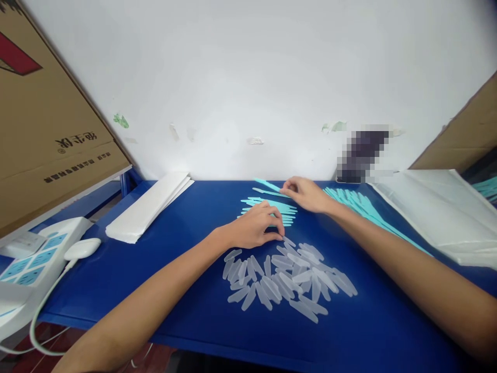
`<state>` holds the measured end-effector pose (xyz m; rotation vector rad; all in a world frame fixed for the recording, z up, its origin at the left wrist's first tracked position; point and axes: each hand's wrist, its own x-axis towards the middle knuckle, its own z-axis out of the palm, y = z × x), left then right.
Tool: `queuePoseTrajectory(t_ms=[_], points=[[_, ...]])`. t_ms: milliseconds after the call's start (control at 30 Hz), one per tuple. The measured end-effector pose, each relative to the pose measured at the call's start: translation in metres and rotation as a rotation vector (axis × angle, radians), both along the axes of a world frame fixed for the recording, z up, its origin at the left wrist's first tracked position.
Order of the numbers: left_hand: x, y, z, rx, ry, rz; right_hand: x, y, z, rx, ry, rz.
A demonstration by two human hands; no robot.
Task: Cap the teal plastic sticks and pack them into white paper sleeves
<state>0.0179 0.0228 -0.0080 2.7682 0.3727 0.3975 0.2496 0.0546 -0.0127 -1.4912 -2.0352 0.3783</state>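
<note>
While right hand (306, 195) pinches turquoise stick (267, 184), left hand (254, 227) grips translucent plastic piece (288, 241) between fingers (280, 224): picking-up, seemingly; next needs clean separation.

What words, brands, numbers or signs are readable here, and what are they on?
"®": on the left cardboard box, beside larger printed characters.
Those larger characters: they look inverted; I can't read them surely.
Smaller line below them: too small and blurred.
Power strip: no readable lettering.
Dark pixelated patch: nothing readable.
</note>
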Motion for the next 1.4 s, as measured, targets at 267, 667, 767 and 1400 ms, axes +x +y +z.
queuePoseTrajectory(t_ms=[267,667,767,1400], points=[[-0.026,0.036,-0.005,-0.515,-0.678,0.481,0.007,-0.001,-0.010,0.194,0.189,-0.125],[-0.057,0.076,-0.027,-0.852,-1.044,0.722,-0.002,-0.012,-0.026,0.222,0.311,-0.272],[-0.057,0.077,-0.027,-0.918,-1.151,0.735,-0.002,-0.013,-0.027,0.278,0.313,-0.297],[-0.057,0.077,-0.031,-0.711,-0.871,0.713,-0.002,-0.013,-0.028,0.301,0.132,-0.109]])
